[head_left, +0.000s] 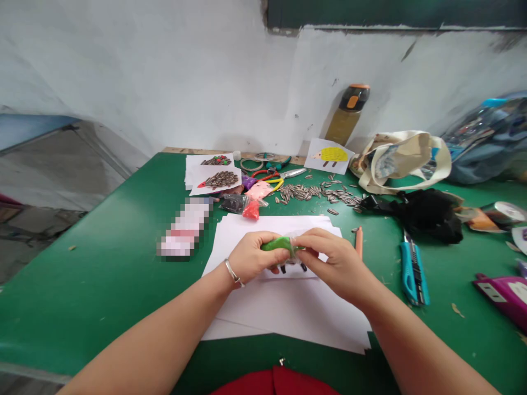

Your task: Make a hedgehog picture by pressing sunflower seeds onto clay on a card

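Observation:
My left hand (pixel 257 253) is closed around a small packet of green modelling clay (pixel 276 243) in clear plastic. The fingers of my right hand (pixel 329 255) pinch the packet's plastic end. Both hands are above a stack of white paper (pixel 284 312). Black marks show on the top sheet just below the packet, and my hands hide the rest of that drawing. Beyond the paper lie more soft packets: a red one (pixel 251 209), a pink one (pixel 259 190) and a black one (pixel 234 203).
Sunflower seeds (pixel 300 192) are scattered behind the paper, near yellow-handled scissors (pixel 288 174). Seed-covered hedgehog pictures (pixel 220 180) lie at back left. A blue utility knife (pixel 415 271), an orange crayon-like stick (pixel 359 241), a black pouch (pixel 432 214) and a cream bag (pixel 407 159) are on the right.

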The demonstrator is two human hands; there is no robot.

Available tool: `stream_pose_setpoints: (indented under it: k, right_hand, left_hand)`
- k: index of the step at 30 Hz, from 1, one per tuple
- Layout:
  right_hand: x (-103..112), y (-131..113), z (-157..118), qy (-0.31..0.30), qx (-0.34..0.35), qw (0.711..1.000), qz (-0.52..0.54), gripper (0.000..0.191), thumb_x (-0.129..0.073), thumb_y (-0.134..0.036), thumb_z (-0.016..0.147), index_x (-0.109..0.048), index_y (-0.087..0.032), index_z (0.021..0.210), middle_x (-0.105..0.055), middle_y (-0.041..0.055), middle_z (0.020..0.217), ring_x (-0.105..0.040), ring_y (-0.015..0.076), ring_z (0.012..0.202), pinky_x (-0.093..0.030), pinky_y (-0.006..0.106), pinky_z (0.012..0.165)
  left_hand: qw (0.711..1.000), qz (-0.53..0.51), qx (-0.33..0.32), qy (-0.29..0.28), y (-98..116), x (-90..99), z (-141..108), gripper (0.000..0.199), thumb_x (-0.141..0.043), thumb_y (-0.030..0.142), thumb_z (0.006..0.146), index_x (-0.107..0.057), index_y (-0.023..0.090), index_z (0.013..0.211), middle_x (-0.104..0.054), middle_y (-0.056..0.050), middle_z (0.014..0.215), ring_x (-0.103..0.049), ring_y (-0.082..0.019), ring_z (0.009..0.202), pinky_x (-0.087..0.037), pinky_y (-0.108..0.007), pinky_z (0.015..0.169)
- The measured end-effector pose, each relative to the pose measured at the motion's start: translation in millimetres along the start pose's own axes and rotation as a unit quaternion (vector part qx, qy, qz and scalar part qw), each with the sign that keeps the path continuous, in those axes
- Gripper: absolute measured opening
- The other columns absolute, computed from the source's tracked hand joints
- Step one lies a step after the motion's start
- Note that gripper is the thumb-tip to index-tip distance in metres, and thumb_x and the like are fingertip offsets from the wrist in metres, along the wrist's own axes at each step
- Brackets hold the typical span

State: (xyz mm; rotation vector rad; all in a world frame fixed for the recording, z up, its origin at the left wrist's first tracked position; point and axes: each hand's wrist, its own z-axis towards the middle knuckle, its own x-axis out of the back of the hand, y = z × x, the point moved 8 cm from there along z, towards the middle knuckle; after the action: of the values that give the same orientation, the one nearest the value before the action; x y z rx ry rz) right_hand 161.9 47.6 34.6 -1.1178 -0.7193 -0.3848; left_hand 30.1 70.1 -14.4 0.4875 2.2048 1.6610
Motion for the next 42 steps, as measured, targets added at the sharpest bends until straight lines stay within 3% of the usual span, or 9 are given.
stream_pose_setpoints:
  k: [4,10,19,25,36,42]
  right_hand:
    - [-2,2,1,-0.007,-0.011,1.000,0.012,0.016,-0.055,-0.019,0.086,-0.067,-0.030,0.085,-0.066,0.0003,0.080,-0.062,0.0145,0.071,-0.050,0.027,0.066]
    - [-5,0,1,-0.014,0.006,1.000,0.000,0.015,-0.053,-0.017,0.087,-0.063,-0.024,0.078,-0.062,0.0005,0.077,-0.060,0.0136,0.071,-0.047,0.025,0.067]
    - [-7,-3,3,-0.003,0.043,0.999,-0.014,0.016,-0.054,-0.016,0.088,-0.066,-0.025,0.097,-0.064,0.0021,0.091,-0.060,0.0135,0.083,-0.047,0.024,0.073]
    - [-10,-1,2,-0.024,0.031,0.999,-0.025,0.013,-0.052,-0.016,0.088,-0.062,-0.022,0.082,-0.059,0.0013,0.081,-0.057,0.0128,0.074,-0.045,0.024,0.067]
    - [-9,8,0,-0.017,-0.041,0.998,-0.043,0.017,-0.049,-0.015,0.082,-0.057,-0.025,0.070,-0.062,-0.0027,0.064,-0.056,0.0122,0.059,-0.043,0.023,0.057]
    - [-2,27,2,0.017,-0.163,0.981,0.105,0.011,-0.051,-0.018,0.079,-0.058,-0.024,0.072,-0.066,-0.0024,0.062,-0.064,0.0147,0.062,-0.047,0.024,0.054]
  left_hand:
    - [1.000,0.000,0.003,-0.005,-1,-0.3,0,0.022,-0.075,0.032,0.070,-0.067,0.012,0.074,-0.062,-0.001,0.066,-0.057,-0.010,0.053,-0.049,-0.022,0.052]
    - [1.000,-0.004,0.003,-0.010,-2,-1.1,0,0.023,-0.074,0.032,0.070,-0.067,0.011,0.077,-0.062,-0.001,0.067,-0.057,-0.010,0.054,-0.049,-0.022,0.054]
    - [1.000,-0.013,0.004,0.006,-2,3.6,1,0.028,-0.075,0.036,0.070,-0.066,0.011,0.079,-0.063,-0.002,0.069,-0.058,-0.010,0.052,-0.047,-0.022,0.052]
    - [1.000,-0.012,0.012,0.000,-5,0.4,1,0.025,-0.075,0.034,0.070,-0.066,0.011,0.077,-0.062,-0.001,0.067,-0.057,-0.009,0.052,-0.047,-0.021,0.053]
    - [0.999,-0.016,0.025,0.040,-5,8.6,3,0.031,-0.078,0.036,0.066,-0.068,0.011,0.080,-0.065,-0.003,0.070,-0.057,-0.010,0.056,-0.051,-0.024,0.054]
    - [0.997,-0.031,0.003,0.064,-2,16.6,3,0.029,-0.078,0.037,0.068,-0.067,0.011,0.078,-0.063,-0.002,0.068,-0.058,-0.011,0.059,-0.052,-0.022,0.053]
